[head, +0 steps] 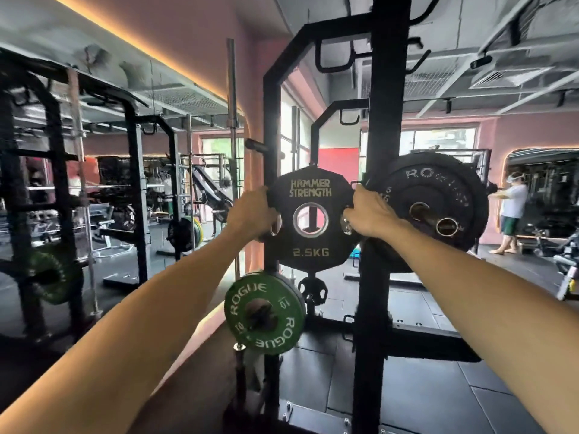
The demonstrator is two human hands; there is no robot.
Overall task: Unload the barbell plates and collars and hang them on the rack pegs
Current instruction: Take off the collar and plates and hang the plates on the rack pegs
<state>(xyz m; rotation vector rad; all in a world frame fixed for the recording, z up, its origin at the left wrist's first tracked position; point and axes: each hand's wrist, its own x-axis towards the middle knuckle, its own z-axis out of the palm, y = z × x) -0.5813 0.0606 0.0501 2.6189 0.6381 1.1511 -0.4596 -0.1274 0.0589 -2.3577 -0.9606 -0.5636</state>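
A black 2.5 kg Hammer Strength plate (310, 255) is held upright in front of the black rack upright (271, 120). My left hand (250, 213) grips its left edge and my right hand (371, 213) grips its right edge. Up and to the left a bare rack peg (255, 145) sticks out. A green Rogue 10 plate (264, 313) hangs on a lower peg below the held plate. To the right, black Rogue plates (438, 195) sit on a sleeve (446, 227) beside my right hand.
A thick black rack post (380, 277) stands just right of the held plate. A bare barbell (232, 120) stands upright behind the rack. Other racks with plates fill the left side. A person (512, 211) stands at the far right by a mirror.
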